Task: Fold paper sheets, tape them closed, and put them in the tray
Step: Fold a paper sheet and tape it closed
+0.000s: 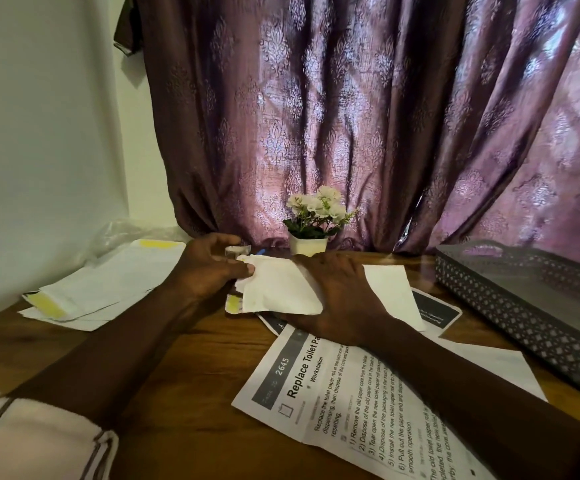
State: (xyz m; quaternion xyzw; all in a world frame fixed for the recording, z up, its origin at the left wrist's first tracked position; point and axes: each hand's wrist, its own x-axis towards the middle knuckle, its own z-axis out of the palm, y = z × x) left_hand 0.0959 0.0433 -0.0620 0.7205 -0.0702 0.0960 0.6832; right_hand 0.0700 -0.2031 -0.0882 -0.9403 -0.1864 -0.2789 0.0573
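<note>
The left hand [209,268] pinches and the right hand [337,292] grips a folded white paper sheet [274,289] at a brown wooden table [195,358].

Single head-worn wide-angle view. Faces forward and down over the desk [191,351] toward the curtain [350,116] at its far edge. Close range: left hand [209,268] and right hand [340,292] sit mid-frame.

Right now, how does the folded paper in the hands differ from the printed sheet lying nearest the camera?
The folded paper is folded small; the printed sheet lies spread open. The folded paper shows a blank white face; the printed sheet shows a heading and numbered steps. The left hand and right hand grip the folded paper; the printed sheet lies ungripped. Both are white paper.
</note>
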